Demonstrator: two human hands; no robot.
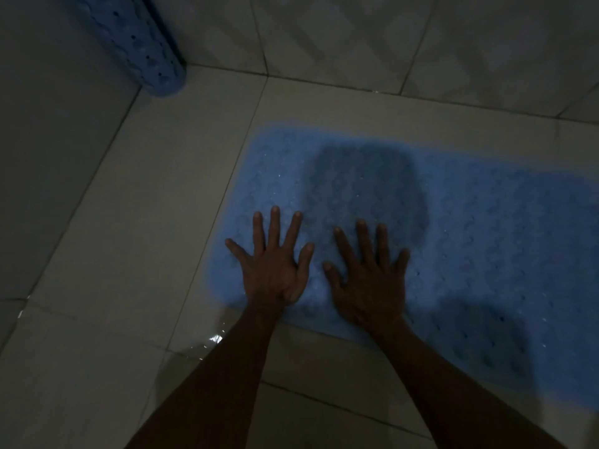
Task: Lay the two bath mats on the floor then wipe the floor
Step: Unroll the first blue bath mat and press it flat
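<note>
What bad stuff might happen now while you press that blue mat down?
The wet patch on the floor tiles beside the blue mat might make someone slip. Both hands, left hand and right hand, press only one end, so the rest may stay loose. The rolled mat could topple.
</note>
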